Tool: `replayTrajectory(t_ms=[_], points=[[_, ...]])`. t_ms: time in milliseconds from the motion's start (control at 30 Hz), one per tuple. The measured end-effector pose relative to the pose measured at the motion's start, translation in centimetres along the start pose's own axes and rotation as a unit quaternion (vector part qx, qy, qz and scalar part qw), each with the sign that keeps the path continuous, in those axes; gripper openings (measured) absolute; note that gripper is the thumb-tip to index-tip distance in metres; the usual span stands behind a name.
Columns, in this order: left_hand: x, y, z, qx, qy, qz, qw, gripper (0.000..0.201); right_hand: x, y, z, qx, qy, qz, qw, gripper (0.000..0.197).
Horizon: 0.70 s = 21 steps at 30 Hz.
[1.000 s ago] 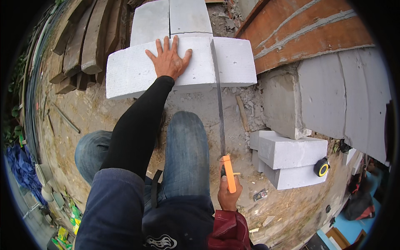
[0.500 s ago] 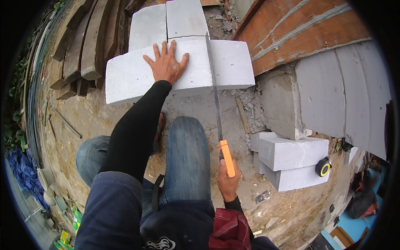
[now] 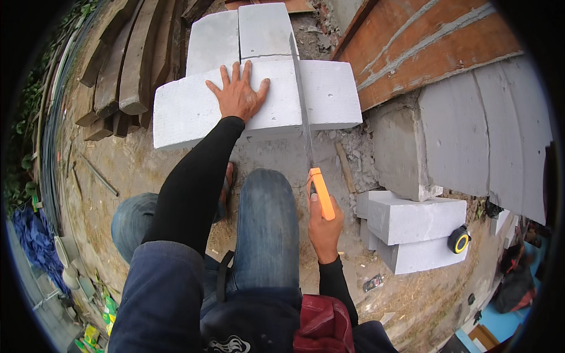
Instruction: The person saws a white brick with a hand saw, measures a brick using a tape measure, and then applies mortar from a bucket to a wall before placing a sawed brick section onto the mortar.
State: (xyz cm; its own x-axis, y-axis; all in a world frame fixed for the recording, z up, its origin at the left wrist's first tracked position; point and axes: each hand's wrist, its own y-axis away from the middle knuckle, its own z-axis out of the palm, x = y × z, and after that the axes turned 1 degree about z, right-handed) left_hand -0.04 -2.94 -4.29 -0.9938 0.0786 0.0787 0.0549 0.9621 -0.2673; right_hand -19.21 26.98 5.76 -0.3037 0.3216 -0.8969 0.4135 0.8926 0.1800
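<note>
A long white lightweight concrete block [image 3: 188, 112] lies crosswise in front of me, on top of other pale blocks. My left hand [image 3: 241, 97] rests flat on its upper face with the fingers spread. My right hand [image 3: 325, 226] is wrapped round the orange handle of a hand saw [image 3: 305, 120]. The saw's blade runs away from me across the block, right of my left hand, in a cut line there. How deep the blade sits I cannot tell. Two more white blocks [image 3: 265, 32] lie side by side beyond the long one.
Dark timber beams [image 3: 138, 65] are stacked at the left. At the right stand an orange-brown board [image 3: 429, 44] and a grey block wall [image 3: 465, 129]. Smaller white blocks [image 3: 415, 217] sit below it, with a tape measure [image 3: 458, 239] against them. A wood strip [image 3: 345, 166] lies on the ground.
My right hand has pushed the saw forward, away from me, so its handle is nearer the block. My left hand keeps its place on the block. The whole view has shifted slightly.
</note>
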Motion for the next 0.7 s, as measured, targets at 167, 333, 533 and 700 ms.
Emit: replayTrajectory(t_ms=[167,333,533,700], points=[[-0.4,1.0,0.5,-0.013,0.004,-0.005,1.000,0.083,4.2,6.8,-2.0,-0.002,0.028,-0.002,1.000,0.028],[0.0,1.0,0.1,0.010,-0.004,-0.001,1.000,0.083,9.8,15.3,-4.8,0.011,0.064,-0.017,0.998,0.029],[-0.1,0.8,0.3,0.020,0.010,0.005,1.000,0.082,2.3,1.2,0.2,-0.009,0.026,-0.001,1.000,0.030],[-0.1,0.7,0.3,0.024,0.007,0.003,1.000,0.082,9.7,16.0,-5.8,-0.004,0.091,-0.030,0.995,0.021]])
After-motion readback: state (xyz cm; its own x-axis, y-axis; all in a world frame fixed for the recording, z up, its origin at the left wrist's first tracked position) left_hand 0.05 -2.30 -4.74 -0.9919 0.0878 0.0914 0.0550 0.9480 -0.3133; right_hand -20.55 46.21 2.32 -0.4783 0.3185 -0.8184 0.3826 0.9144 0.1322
